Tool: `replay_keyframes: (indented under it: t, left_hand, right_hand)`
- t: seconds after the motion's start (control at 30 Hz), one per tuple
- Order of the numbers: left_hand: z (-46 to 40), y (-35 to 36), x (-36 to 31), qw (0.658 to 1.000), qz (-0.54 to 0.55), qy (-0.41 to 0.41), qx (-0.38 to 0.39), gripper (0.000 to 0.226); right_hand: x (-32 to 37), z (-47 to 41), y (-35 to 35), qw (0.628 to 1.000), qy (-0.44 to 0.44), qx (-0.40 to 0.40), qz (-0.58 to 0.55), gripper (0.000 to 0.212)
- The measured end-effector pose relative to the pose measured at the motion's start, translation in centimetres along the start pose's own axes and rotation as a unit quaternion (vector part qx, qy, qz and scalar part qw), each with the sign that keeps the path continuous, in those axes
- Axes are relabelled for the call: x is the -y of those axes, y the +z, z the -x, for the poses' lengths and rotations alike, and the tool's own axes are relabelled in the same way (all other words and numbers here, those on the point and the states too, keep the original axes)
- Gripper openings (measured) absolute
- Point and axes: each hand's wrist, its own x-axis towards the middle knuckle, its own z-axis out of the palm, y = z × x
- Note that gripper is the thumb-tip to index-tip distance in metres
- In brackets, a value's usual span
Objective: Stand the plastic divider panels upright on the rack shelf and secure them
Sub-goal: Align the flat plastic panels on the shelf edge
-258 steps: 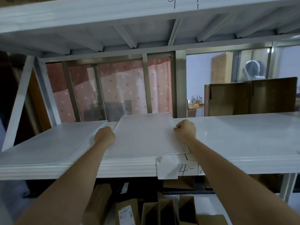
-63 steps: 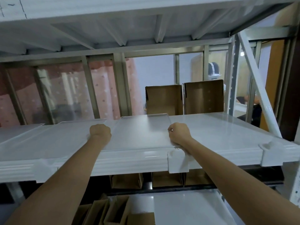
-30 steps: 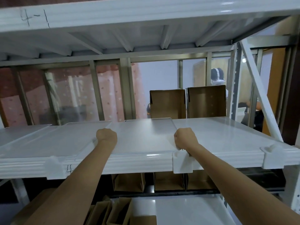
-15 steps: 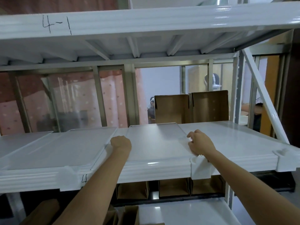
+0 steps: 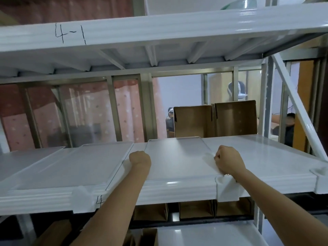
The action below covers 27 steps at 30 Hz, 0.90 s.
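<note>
**Panel flat between my fists, long axis running away from me**

On the rack shelf (image 5: 266, 157), going from the left end: two other divider panels (image 5: 74, 162) lie flat, side by side, one overlapping toward the left corner. Next comes my left hand (image 5: 140, 158), fingers curled under at the left long edge of the panel I am working on (image 5: 179, 157); I judge it is gripping that edge, though the fingers are hidden beneath the knuckles. The panel itself lies flat, its long axis running from the shelf's front edge back toward the cardboard boxes (image 5: 214, 119) behind the rear edge. My right hand (image 5: 228, 161) is curled on the panel's right long edge, close to the front. Just below my right wrist, a white plastic clip (image 5: 226, 190) hangs on the shelf's front lip; another sits farther left and a third at the far right.

Both hands are equally near, forearms reaching up and forward. The coming move, I think, is a tip about the long axis, lifting one edge until the panel stands upright in line with that clip.
</note>
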Motion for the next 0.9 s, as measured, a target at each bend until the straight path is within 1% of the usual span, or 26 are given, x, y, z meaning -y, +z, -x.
replay_keyframes:
  t: [0.13, 0.37, 0.47, 0.53, 0.6, 0.7, 0.77, 0.8, 0.87, 0.9]
  left_hand:
    - [0.4, -0.3, 0.0, 1.000, -0.022, 0.009, -0.013, 0.035]
    - [0.8, -0.8, 0.7, 0.999, -0.035, 0.024, -0.002, 0.037]
    - [0.9, -1.1, 1.8, 0.998, -0.021, 0.065, 0.016, 0.037]
    - [1.2, -1.5, 2.9, 0.994, -0.018, 0.098, 0.033, 0.038]
    - [1.4, -2.2, 4.5, 0.990, -0.010, 0.130, 0.049, 0.038]
    - [0.9, -3.3, 8.6, 0.989, 0.014, 0.139, 0.056, 0.042]
    - [0.1, -3.3, 12.4, 0.990, 0.011, 0.128, 0.059, 0.044]
    - [-0.3, -3.0, 14.8, 0.991, 0.006, 0.121, 0.063, 0.045]
    - [-0.6, -2.6, 17.8, 0.992, 0.005, 0.106, 0.072, 0.046]
    - [-0.9, -1.8, 20.4, 0.992, 0.011, 0.105, 0.066, 0.046]
  right_hand:
    - [0.2, 0.3, -0.3, 1.000, 0.005, 0.006, 0.008, 0.009]
    - [0.2, 0.0, -0.3, 0.999, 0.001, 0.001, 0.037, 0.010]
    - [0.4, -0.2, -0.8, 0.994, -0.020, -0.001, 0.108, 0.014]
    - [1.3, -0.3, -2.0, 0.984, -0.040, 0.033, 0.170, 0.015]
    - [3.3, -0.5, -3.2, 0.974, -0.053, 0.065, 0.212, 0.013]
    - [7.5, -0.6, -2.6, 0.975, -0.084, 0.082, 0.186, 0.010]
    - [11.6, 0.2, -0.8, 0.976, -0.110, 0.087, 0.166, 0.026]
    - [14.3, 0.9, 0.5, 0.972, -0.131, 0.095, 0.170, 0.031]
    - [18.2, 2.1, 2.3, 0.967, -0.158, 0.117, 0.164, 0.038]
    - [21.4, 2.8, 3.9, 0.968, -0.163, 0.127, 0.146, 0.039]
